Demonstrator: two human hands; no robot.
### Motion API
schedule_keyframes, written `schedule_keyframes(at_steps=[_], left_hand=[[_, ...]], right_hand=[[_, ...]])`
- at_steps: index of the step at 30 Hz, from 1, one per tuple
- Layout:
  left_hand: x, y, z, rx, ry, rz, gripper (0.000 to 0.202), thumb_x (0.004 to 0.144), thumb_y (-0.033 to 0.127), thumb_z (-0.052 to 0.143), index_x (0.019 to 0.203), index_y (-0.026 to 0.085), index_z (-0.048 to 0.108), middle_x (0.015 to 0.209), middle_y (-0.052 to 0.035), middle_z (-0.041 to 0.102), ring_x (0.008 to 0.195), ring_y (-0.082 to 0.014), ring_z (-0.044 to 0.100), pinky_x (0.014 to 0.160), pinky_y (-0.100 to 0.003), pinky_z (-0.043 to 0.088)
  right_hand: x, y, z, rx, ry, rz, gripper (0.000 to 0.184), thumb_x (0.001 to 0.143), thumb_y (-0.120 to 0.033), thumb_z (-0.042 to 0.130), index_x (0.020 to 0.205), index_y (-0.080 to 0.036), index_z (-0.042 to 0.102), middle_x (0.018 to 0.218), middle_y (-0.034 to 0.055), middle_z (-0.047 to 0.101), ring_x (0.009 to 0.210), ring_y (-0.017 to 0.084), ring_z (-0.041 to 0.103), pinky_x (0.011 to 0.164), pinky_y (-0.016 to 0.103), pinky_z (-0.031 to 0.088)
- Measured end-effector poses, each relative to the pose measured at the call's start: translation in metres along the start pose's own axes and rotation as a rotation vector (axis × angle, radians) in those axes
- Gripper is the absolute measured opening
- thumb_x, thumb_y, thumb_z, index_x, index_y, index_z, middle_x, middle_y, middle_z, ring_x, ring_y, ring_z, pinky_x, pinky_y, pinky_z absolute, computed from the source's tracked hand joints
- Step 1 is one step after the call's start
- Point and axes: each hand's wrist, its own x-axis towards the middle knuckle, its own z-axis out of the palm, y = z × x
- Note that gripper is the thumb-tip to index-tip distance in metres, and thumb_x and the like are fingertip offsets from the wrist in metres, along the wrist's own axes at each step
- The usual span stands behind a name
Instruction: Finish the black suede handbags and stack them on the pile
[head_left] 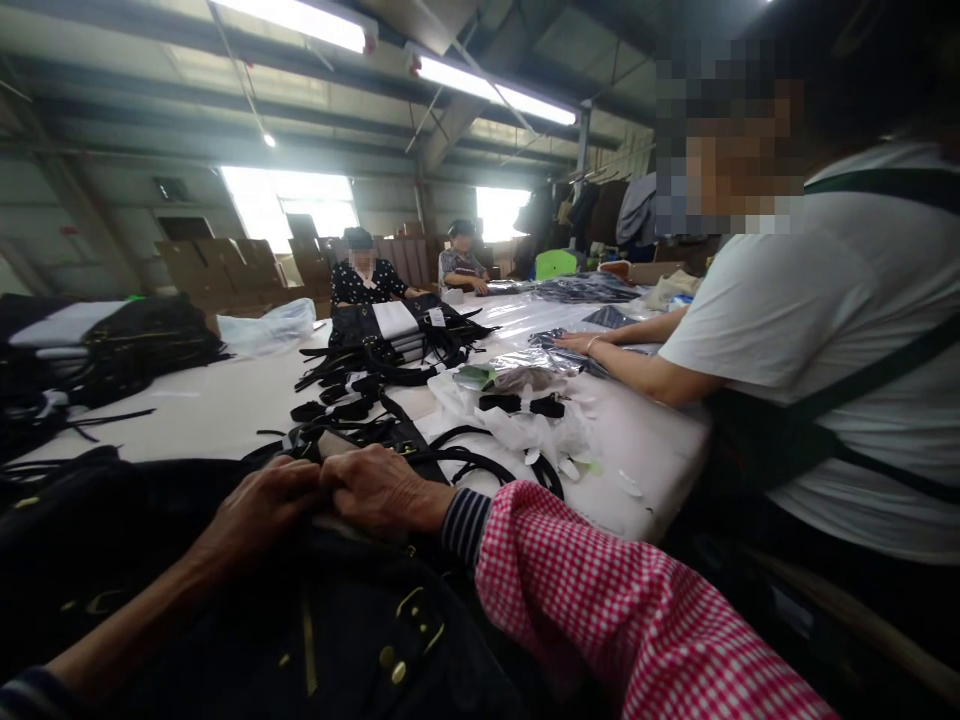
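Note:
A large black bag [360, 620] with gold zips, buckles and studs lies right in front of me. Over its upper part, my left hand [266, 500] has its fingers bent and pressed together on the bag. Close against it, my right hand [382, 488] is closed too, its fingertips meeting those of the left. A pale strip of wrapping [335, 445] shows between and behind the hands; their fingers partly hide it. Just beyond them, black straps [469, 465] with gold fittings spread over the table.
On the white table [247, 390] are stacked black bags [397, 325], more bags [112, 340] at left, and crumpled clear plastic [555, 430] with a bundled strap [521, 404]. At right a co-worker in a white shirt [840, 330] handles plastic-covered dark pieces. Two people sit at the far side.

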Motion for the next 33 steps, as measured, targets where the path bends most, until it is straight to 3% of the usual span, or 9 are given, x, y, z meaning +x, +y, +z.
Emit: schedule_keyframes(at_steps=[5, 9, 11, 14, 20, 24, 29, 31, 33], left_hand=[[-0.014, 0.008, 0.008, 0.099, 0.113, 0.026, 0.032, 0.094, 0.044, 0.044, 0.092, 0.024, 0.069, 0.097, -0.0060, 0.068, 0.097, -0.0263, 0.060, 0.081, -0.035, 0.045], [-0.017, 0.012, 0.002, 0.067, 0.104, -0.026, 0.036, 0.093, 0.047, 0.040, 0.091, 0.025, 0.069, 0.095, -0.0039, 0.069, 0.089, -0.0243, 0.063, 0.075, -0.033, 0.044], [-0.016, 0.015, -0.004, -0.018, 0.073, -0.117, 0.036, 0.091, 0.050, 0.043, 0.092, 0.026, 0.070, 0.094, -0.0021, 0.071, 0.087, -0.0243, 0.065, 0.077, -0.033, 0.044], [-0.013, 0.018, -0.007, -0.089, 0.045, -0.182, 0.035, 0.088, 0.051, 0.046, 0.089, 0.026, 0.071, 0.088, -0.0021, 0.073, 0.085, -0.0264, 0.066, 0.077, -0.035, 0.044], [-0.010, 0.012, 0.006, -0.075, 0.086, -0.105, 0.026, 0.090, 0.044, 0.049, 0.086, 0.026, 0.067, 0.090, -0.0002, 0.073, 0.086, -0.0248, 0.066, 0.078, -0.033, 0.043], [-0.010, 0.008, 0.010, -0.069, 0.099, -0.066, 0.028, 0.090, 0.045, 0.047, 0.087, 0.025, 0.066, 0.092, 0.0000, 0.073, 0.087, -0.0237, 0.066, 0.078, -0.033, 0.043], [-0.010, 0.009, 0.010, -0.051, 0.105, -0.056, 0.030, 0.090, 0.045, 0.044, 0.087, 0.023, 0.065, 0.090, -0.0014, 0.072, 0.087, -0.0239, 0.065, 0.078, -0.034, 0.041], [-0.010, 0.010, 0.010, -0.056, 0.105, -0.053, 0.030, 0.090, 0.044, 0.044, 0.088, 0.023, 0.065, 0.091, -0.0018, 0.071, 0.088, -0.0242, 0.065, 0.079, -0.034, 0.041], [-0.011, 0.010, 0.010, -0.066, 0.107, -0.047, 0.029, 0.090, 0.044, 0.044, 0.087, 0.023, 0.064, 0.092, -0.0023, 0.071, 0.090, -0.0248, 0.065, 0.079, -0.034, 0.041]], right_hand=[[-0.059, 0.021, -0.067, 0.065, 0.320, 0.073, 0.015, 0.088, -0.010, 0.057, 0.093, -0.017, 0.070, 0.098, 0.0040, 0.073, 0.091, 0.016, 0.066, 0.084, 0.026, 0.047], [-0.135, 0.065, -0.127, 0.020, 0.549, 0.275, 0.011, 0.086, -0.019, 0.062, 0.087, -0.018, 0.072, 0.091, 0.0052, 0.074, 0.083, 0.019, 0.066, 0.078, 0.032, 0.050], [-0.171, 0.088, -0.141, 0.016, 0.558, 0.404, 0.012, 0.083, -0.028, 0.066, 0.086, -0.018, 0.073, 0.087, 0.0061, 0.073, 0.079, 0.022, 0.065, 0.073, 0.034, 0.050], [-0.205, 0.111, -0.139, 0.042, 0.517, 0.522, 0.025, 0.076, -0.037, 0.074, 0.093, -0.019, 0.075, 0.084, 0.0057, 0.071, 0.075, 0.022, 0.063, 0.068, 0.035, 0.049], [-0.199, 0.126, -0.106, 0.059, 0.579, 0.517, 0.021, 0.080, -0.040, 0.070, 0.082, -0.020, 0.076, 0.082, 0.0055, 0.068, 0.075, 0.021, 0.061, 0.072, 0.036, 0.048], [-0.188, 0.124, -0.103, 0.113, 0.695, 0.473, 0.021, 0.081, -0.039, 0.070, 0.073, -0.020, 0.072, 0.080, 0.0047, 0.068, 0.078, 0.021, 0.062, 0.072, 0.035, 0.049], [-0.181, 0.101, -0.134, 0.442, 0.889, 0.529, 0.025, 0.082, -0.044, 0.072, 0.083, -0.020, 0.065, 0.089, 0.0043, 0.070, 0.071, 0.017, 0.063, 0.052, 0.024, 0.045], [-0.175, 0.088, -0.154, 0.513, 0.964, 0.485, 0.025, 0.082, -0.044, 0.072, 0.086, -0.022, 0.061, 0.082, 0.0025, 0.070, 0.066, 0.016, 0.063, 0.047, 0.022, 0.042], [-0.166, 0.077, -0.174, 0.412, 1.025, 0.411, 0.022, 0.085, -0.041, 0.071, 0.088, -0.023, 0.059, 0.064, -0.0032, 0.061, 0.051, 0.012, 0.054, 0.044, 0.021, 0.036]])
